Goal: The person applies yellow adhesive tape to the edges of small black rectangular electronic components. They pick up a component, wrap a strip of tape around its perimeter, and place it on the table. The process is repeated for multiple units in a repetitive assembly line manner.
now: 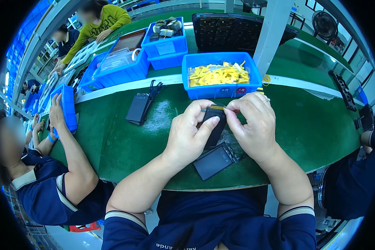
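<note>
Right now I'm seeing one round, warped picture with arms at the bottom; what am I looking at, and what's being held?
There is one picture, from a fisheye camera on a person's head looking down, so straight edges bend. No machine: the left hand and right hand are that person's own. Together they hold a flat black rectangular part above a green table. A similar black part lies under the hands, and a small stack of black parts farther left. Behind is a blue bin of yellow strips. Co-workers sit on both sides.

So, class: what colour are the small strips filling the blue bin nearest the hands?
Yellow strips, clearest in the head view.
</note>
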Motion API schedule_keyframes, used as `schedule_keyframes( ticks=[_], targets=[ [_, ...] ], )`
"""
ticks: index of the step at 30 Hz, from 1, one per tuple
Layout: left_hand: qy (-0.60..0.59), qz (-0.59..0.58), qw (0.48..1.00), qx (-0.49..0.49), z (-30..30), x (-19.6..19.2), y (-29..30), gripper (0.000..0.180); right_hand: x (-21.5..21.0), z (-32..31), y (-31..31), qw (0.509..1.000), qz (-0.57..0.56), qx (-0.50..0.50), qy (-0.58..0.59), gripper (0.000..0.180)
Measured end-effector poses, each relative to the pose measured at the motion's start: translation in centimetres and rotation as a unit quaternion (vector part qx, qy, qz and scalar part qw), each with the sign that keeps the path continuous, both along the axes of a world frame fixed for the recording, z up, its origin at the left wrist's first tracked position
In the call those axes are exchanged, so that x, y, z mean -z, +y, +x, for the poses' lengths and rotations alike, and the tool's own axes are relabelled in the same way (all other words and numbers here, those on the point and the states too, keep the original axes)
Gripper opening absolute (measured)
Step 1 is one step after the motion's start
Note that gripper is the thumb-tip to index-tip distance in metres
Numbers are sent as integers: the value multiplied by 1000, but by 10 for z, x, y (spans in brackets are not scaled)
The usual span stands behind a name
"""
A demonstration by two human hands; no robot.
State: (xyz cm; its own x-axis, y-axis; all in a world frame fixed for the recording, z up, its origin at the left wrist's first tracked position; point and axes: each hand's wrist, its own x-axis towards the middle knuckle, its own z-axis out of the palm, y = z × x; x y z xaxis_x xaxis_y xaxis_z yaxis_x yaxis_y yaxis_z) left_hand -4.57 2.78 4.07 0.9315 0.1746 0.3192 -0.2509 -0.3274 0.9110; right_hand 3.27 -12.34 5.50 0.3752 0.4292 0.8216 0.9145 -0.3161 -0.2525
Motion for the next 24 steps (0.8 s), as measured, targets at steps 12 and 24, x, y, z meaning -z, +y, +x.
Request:
schedule_keyframes(
  ticks=[12, 24],
  targets=[
    [-6, 43, 999, -14, -1, -1, 0, 27, 1, 6, -1, 998, -20, -20, -63, 15],
    [-125, 188, 972, -67, 4, 5, 0, 26, 6, 4, 4, 999, -44, 4, -24, 15]
  ],
)
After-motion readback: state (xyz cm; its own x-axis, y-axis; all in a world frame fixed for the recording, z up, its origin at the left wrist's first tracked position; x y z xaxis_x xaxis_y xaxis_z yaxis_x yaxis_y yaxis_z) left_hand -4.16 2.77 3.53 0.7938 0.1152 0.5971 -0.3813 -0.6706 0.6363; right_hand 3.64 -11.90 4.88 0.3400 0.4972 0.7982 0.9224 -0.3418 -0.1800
